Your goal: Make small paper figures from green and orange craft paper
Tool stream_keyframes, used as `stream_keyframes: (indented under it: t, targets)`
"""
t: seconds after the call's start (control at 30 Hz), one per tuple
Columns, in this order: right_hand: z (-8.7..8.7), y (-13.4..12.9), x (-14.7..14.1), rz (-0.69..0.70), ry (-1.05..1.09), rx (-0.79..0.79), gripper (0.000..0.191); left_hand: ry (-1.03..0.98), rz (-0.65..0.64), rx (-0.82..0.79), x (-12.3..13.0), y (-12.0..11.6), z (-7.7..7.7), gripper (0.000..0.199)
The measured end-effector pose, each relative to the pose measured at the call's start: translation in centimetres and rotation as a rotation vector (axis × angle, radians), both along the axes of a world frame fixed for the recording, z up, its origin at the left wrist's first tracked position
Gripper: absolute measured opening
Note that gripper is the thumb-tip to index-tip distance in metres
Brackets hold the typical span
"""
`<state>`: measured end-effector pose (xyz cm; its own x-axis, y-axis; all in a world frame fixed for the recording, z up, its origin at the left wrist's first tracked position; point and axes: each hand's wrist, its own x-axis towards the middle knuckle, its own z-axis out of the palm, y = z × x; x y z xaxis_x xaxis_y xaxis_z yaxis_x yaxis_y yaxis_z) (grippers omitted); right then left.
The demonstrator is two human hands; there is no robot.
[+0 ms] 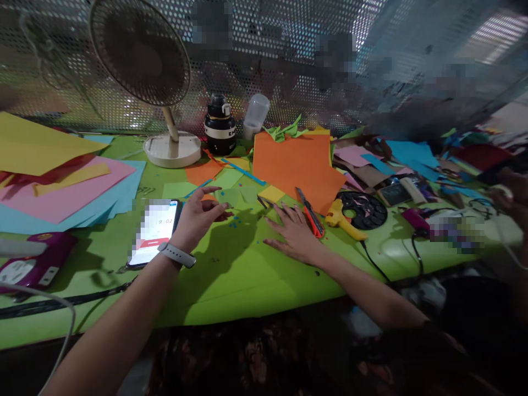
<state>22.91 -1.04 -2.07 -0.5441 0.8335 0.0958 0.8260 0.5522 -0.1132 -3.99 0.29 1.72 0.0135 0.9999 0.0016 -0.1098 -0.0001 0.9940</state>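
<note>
My left hand (201, 214) hovers over the green tabletop (243, 280), just right of a lit phone (153, 234). Its fingers are bent and apart, with nothing seen between them. Palm down, my right hand (291, 232) rests with fingers spread at a small dark-edged item (264, 202) beside a yellow paper piece (272, 193). A red cutter (312, 219) with its blade out lies right of those fingers, next to a yellow glue gun (346, 223). Tiny blue paper bits (234, 222) are scattered between my hands.
A white fan (173, 148), a black bottle (220, 129) and orange sheets (289, 165) stand or lie behind. Colored paper (70, 187) is stacked left, near a purple device (37, 258). At the far right is another person's hand (505, 201).
</note>
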Motion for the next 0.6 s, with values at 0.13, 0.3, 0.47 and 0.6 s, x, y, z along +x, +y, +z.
stream_keyframes:
  t: [0.13,0.3,0.47,0.6]
  targets:
    - [1.1,-0.1,0.1,-0.047,0.141,-0.008,0.068,0.004,-0.011,-0.009,0.0,0.0,-0.1,0.052]
    - [3.1,-0.4,-0.7,-0.034,0.382,-0.123,0.062,-0.006,-0.033,-0.026,0.1,-0.1,-0.2,0.054]
    - [4.4,-0.1,-3.6,0.071,0.435,-0.108,0.063,-0.037,-0.100,-0.076,0.5,-0.5,0.1,0.055]
    - [4.4,0.2,-5.6,0.126,0.412,-0.082,0.065,-0.057,-0.126,-0.106,0.9,-0.9,0.5,0.051]
